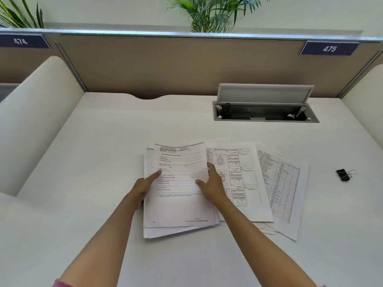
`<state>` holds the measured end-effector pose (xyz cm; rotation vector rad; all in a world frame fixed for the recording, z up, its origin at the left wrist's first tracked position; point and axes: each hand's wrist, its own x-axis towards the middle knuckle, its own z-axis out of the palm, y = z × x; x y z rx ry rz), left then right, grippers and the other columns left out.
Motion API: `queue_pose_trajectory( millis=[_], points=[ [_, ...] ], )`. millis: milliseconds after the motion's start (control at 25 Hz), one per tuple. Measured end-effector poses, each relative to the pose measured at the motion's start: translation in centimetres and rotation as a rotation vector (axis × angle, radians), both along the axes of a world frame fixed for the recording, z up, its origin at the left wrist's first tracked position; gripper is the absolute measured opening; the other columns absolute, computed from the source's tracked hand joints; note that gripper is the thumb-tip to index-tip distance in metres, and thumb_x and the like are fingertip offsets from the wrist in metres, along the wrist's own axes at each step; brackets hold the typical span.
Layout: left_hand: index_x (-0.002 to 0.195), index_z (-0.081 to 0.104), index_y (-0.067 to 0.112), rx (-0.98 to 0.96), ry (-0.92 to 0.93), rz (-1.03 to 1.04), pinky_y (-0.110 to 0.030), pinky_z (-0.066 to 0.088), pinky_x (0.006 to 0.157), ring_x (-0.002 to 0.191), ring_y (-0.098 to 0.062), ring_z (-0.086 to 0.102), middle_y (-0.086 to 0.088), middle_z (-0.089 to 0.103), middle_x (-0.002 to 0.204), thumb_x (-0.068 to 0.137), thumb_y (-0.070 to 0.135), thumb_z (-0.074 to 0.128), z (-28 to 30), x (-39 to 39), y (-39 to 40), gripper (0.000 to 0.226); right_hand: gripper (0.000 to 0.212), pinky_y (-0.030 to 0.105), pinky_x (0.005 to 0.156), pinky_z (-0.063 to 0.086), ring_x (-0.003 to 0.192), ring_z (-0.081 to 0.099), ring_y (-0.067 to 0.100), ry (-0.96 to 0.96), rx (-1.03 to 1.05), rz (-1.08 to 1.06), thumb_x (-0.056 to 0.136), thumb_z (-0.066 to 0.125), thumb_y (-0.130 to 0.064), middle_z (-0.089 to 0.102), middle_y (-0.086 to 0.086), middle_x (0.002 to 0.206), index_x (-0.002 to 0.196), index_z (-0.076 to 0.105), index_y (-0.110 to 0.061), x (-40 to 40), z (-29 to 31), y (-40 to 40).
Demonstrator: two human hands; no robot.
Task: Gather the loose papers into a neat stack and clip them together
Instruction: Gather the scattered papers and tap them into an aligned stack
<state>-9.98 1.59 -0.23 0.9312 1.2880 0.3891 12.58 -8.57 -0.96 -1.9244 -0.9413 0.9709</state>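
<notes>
Spanning the whole lower view, the white desk (103, 152) carries everything; a tan partition (165, 65) closes the back, with an open cable hatch (265, 112) set into the desktop at right rear.

Papers next. Partial stack (178, 204) sits mid-desk, several sheets deep, edges ragged at the bottom and left, not yet squared. Top sheet is a lined form (180, 162), its upper edge lifted and bowed. Just right of the stack, overlapping its edge, lies a table-grid sheet (242, 172), flat. Further right, a tilted list sheet (284, 183), partly tucked under the grid sheet. A few more corners poke out below these two.

Left hand (145, 187) grips the stack's left edge, thumb on top, fingers hidden beneath. Right hand (213, 183) rests on the form's right edge, thumb on the paper, fingers spread loosely over the grid sheet; whether it pinches the form, cannot tell.

Black binder clip (344, 174) lies well apart at far right, untouched.

Judgement: gathering roughly half done. Left: collect the right-hand sheets, square the edges, fetch and apply the clip.
</notes>
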Motion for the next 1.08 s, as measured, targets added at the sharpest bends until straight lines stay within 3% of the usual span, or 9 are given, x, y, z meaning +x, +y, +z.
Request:
queue_pose_trajectory(
  millis=[120,240,400,520,640,760,840,1000,1080],
  points=[
    [0.118,0.07,0.013,0.03,0.032,0.003,-0.045,0.056,0.096,0.101,-0.026,0.074,-0.004,0.077,0.11,0.073,0.033,0.088,-0.7,-0.1,-0.1,0.052,0.089,0.039,0.117,0.033,0.142,0.038,0.023,-0.077,-0.047,0.126,0.083,0.076,-0.014,0.042,0.004,0.154,0.156,0.024,-0.019,-0.3,-0.4,0.3],
    [0.118,0.071,0.012,0.036,0.042,-0.015,-0.046,0.057,0.094,0.098,-0.028,0.075,-0.008,0.078,0.109,0.074,0.021,0.088,-1.3,-0.3,0.0,0.048,0.095,0.044,0.118,0.028,0.144,0.028,0.028,-0.19,-0.119,0.162,0.084,0.077,-0.032,0.033,0.008,0.155,0.158,0.018,-0.019,0.6,-0.4,0.6],
    [0.116,0.072,0.011,0.044,0.034,-0.002,-0.044,0.058,0.091,0.097,-0.028,0.074,-0.007,0.078,0.107,0.074,0.019,0.088,-1.6,-0.3,0.2,0.046,0.087,0.05,0.109,0.034,0.138,0.032,0.034,-0.374,-0.172,-0.185,0.08,0.079,-0.04,0.037,0.013,0.15,0.149,0.033,-0.017,4.6,1.0,-0.5],
    [0.112,0.071,0.013,0.049,0.024,0.006,-0.043,0.058,0.09,0.098,-0.029,0.074,-0.007,0.077,0.107,0.074,0.018,0.088,-1.7,-0.2,0.2,0.042,0.098,0.053,0.105,0.034,0.136,0.031,0.037,-0.477,-0.364,-0.379,0.069,0.086,-0.047,0.032,0.015,0.149,0.145,0.033,-0.016,8.0,2.0,-2.4],
    [0.113,0.072,0.013,0.048,0.021,0.003,-0.044,0.057,0.091,0.099,-0.029,0.073,-0.008,0.077,0.108,0.075,0.017,0.087,-1.7,-0.2,0.2,0.041,0.114,0.057,0.104,0.035,0.135,0.031,0.038,-0.41,-0.467,-0.437,0.057,0.092,-0.049,0.03,0.016,0.146,0.144,0.028,-0.012,10.3,2.1,-3.8],
    [0.115,0.071,0.011,0.029,0.009,-0.001,-0.05,0.057,0.094,0.1,-0.032,0.074,-0.01,0.077,0.109,0.073,0.016,0.088,-1.7,-0.4,0.3,0.046,0.114,0.056,0.103,0.038,0.129,0.046,0.039,-0.338,-0.426,-0.453,0.053,0.096,-0.042,0.038,0.016,0.141,0.142,0.029,-0.011,11.0,1.6,-4.3],
    [0.116,0.071,0.011,0.027,0.006,-0.002,-0.052,0.056,0.095,0.1,-0.032,0.074,-0.01,0.077,0.109,0.073,0.016,0.089,-1.7,-0.4,0.3,0.047,0.1,0.052,0.098,0.046,0.119,0.057,0.038,-0.325,-0.353,-0.495,0.061,0.093,-0.038,0.052,0.014,0.135,0.138,0.036,-0.011,11.0,1.6,-4.5],
    [0.117,0.071,0.011,0.03,0.005,0.007,-0.052,0.056,0.094,0.101,-0.033,0.073,-0.01,0.077,0.11,0.074,0.016,0.088,-1.7,-0.3,0.3,0.047,0.035,0.045,0.09,0.052,0.104,0.065,0.036,-0.328,-0.239,-0.615,0.088,0.071,-0.033,0.069,0.012,0.115,0.114,0.063,-0.01,11.9,1.6,-5.3],
    [0.117,0.07,0.011,0.025,0.005,0.006,-0.053,0.056,0.095,0.102,-0.033,0.073,-0.011,0.076,0.111,0.074,0.016,0.088,-1.7,-0.2,0.3,0.047,0.034,0.049,0.096,0.047,0.109,0.06,0.037,-0.367,-0.261,-0.711,0.091,0.066,-0.034,0.065,0.014,0.12,0.115,0.065,-0.011,13.1,1.4,-6.4]
  ],
)
